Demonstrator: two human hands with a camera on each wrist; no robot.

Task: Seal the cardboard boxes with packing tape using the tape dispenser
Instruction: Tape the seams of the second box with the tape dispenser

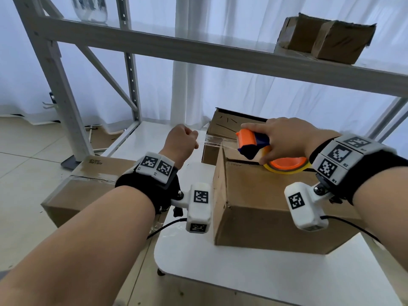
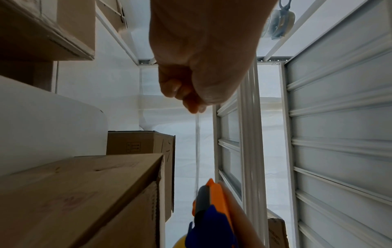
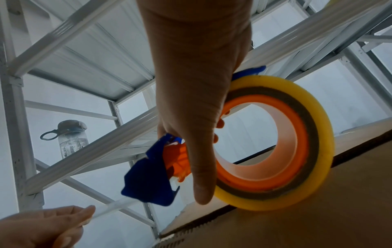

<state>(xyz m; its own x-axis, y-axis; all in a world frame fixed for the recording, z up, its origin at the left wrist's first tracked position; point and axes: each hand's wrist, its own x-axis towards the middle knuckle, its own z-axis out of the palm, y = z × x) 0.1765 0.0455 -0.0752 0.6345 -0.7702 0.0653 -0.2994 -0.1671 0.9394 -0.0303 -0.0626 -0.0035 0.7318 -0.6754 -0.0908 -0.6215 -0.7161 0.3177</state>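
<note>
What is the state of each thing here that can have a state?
left hand: pinches the free tape end.
right hand: grips the tape dispenser.
tape dispenser: held over the front box, roll touching its top.
tape strip: pulled out, stretched between hand and dispenser.
front box: flaps closed, not yet taped.
left box: already taped.
</note>
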